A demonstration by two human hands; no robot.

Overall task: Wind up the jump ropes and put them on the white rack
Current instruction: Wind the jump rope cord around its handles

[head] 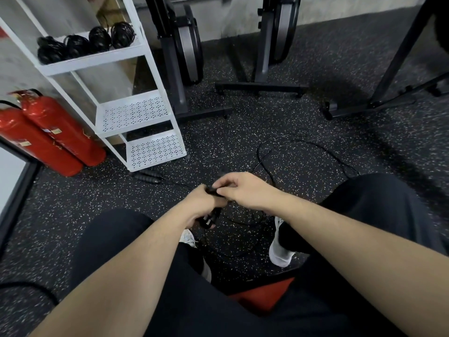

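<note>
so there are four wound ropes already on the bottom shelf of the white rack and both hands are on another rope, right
Not quite: the head view shows the four wound ropes on the top shelf of the white rack, not the bottom. The left hand and right hand are indeed on another rope.

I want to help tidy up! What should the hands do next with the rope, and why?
Probably loop another turn of cord around the handles. The left hand grips the black handles, the right hand pinches the cord beside them, and much of the rope lies loose on the floor. Four wound ropes already sit on the white rack.
</note>
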